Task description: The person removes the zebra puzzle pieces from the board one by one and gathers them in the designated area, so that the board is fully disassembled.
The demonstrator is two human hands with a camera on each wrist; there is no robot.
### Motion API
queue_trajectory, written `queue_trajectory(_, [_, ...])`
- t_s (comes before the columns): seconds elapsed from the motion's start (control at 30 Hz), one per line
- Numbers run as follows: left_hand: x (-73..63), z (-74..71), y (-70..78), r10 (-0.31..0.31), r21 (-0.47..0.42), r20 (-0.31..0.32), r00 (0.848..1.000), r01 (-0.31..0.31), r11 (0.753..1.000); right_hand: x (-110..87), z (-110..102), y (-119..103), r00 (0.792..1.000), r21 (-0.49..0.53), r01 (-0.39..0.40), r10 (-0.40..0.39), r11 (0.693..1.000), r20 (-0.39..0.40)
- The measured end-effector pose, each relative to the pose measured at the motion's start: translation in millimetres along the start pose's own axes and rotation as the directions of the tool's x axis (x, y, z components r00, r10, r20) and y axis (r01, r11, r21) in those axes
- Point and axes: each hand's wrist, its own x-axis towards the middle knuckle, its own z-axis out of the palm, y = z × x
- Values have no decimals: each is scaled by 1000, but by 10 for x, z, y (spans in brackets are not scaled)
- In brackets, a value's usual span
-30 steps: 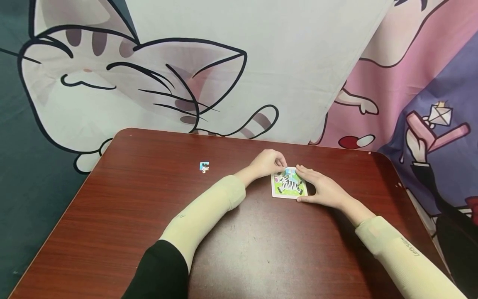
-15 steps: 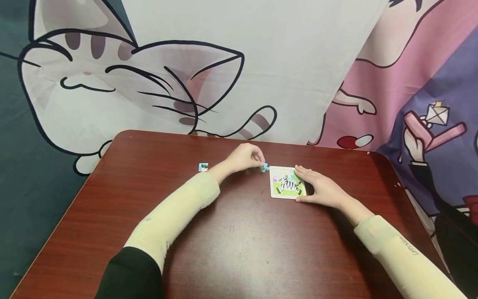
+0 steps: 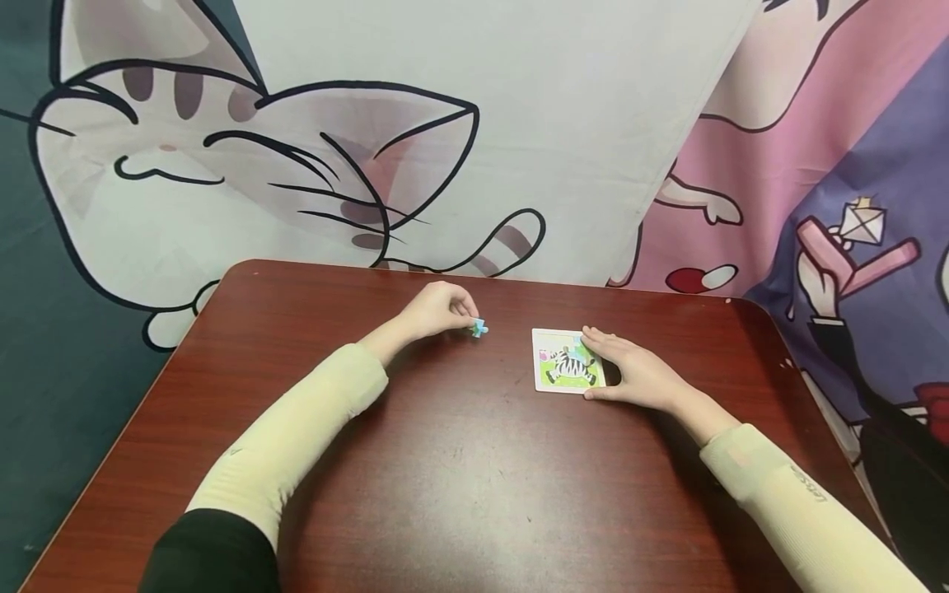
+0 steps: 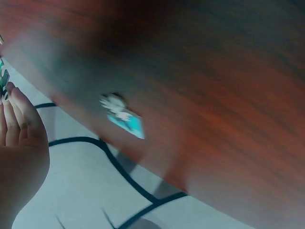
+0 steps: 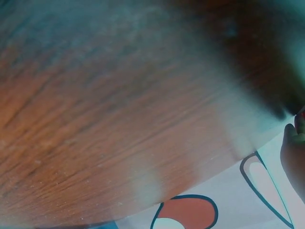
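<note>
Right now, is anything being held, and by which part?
The left grip pinches a puzzle piece by one edge; the right grip rests against the right side of the zebra puzzle.

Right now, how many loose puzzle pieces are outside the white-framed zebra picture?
2: one piece is pinched in the left hand, and another piece lies on the table, visible in the left wrist view. Others may be hidden.

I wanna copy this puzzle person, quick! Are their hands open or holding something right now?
Left hand: closed, pinching a small puzzle piece.
Right hand: open, resting at the right side of the zebra puzzle.
</note>
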Motion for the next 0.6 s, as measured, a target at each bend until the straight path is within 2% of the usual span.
queue_trajectory(0.17, [-77,-45,-175,-41,-26,-9,999,40,999,7,16,10,1000,7,-3,3,1000,5])
queue_trajectory(0.27, [-109,-49,-257,-45,-27,-7,999,44,999,3,20,14,1000,10,-3,3,1000,1])
queue_trajectory(0.6, [-145,-49,-404,-37,1,-23,999,37,999,-13,23,8,999,11,26,-26,1000,-36])
